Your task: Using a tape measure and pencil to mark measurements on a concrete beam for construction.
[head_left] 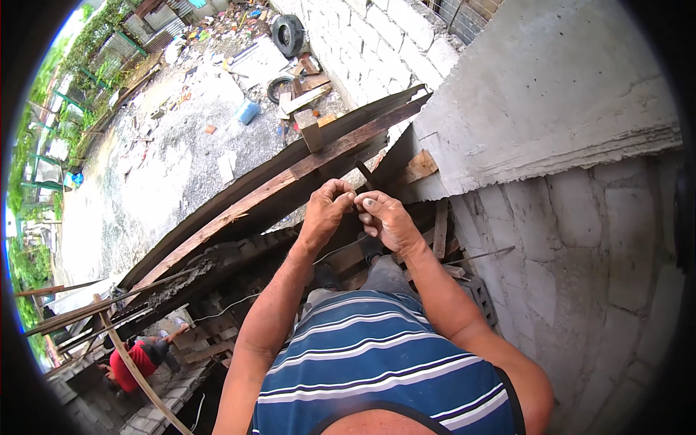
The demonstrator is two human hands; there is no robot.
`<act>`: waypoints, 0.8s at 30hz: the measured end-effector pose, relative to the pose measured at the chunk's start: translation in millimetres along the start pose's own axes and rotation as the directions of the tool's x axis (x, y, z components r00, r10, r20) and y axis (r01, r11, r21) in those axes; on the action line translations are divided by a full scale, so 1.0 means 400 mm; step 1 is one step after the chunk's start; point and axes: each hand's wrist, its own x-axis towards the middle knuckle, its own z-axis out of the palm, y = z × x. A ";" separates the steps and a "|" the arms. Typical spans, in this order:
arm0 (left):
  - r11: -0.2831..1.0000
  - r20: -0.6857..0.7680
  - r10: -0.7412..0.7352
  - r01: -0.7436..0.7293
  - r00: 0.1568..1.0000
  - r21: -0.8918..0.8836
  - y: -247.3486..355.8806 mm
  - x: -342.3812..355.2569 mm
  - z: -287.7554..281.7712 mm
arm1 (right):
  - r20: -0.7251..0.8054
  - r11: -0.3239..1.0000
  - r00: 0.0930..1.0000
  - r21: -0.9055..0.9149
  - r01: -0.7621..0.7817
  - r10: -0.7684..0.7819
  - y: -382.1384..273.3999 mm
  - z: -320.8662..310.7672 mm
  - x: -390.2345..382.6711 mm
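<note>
Your left hand [326, 212] and right hand [391, 222] meet, curled perhaps for precision, near the long brown wooden beam [290, 177]; grasp unclear.

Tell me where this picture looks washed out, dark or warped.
Head view: glare bleaches the ground at left, deep shadow hides detail below the wooden beam, and the fisheye bends edges toward the dark rim; the left hand and right hand look fairly sharp.

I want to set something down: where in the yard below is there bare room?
Mostly bare: the pale ground between the wooden beam and green fence. Crowded: around the large tire, with boards, and left of it, with litter.
</note>
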 end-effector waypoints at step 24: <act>0.944 0.327 0.015 -0.121 0.945 0.306 0.040 0.002 -0.052 | -0.095 0.995 0.995 -0.096 -0.034 0.025 0.037 -0.047 0.033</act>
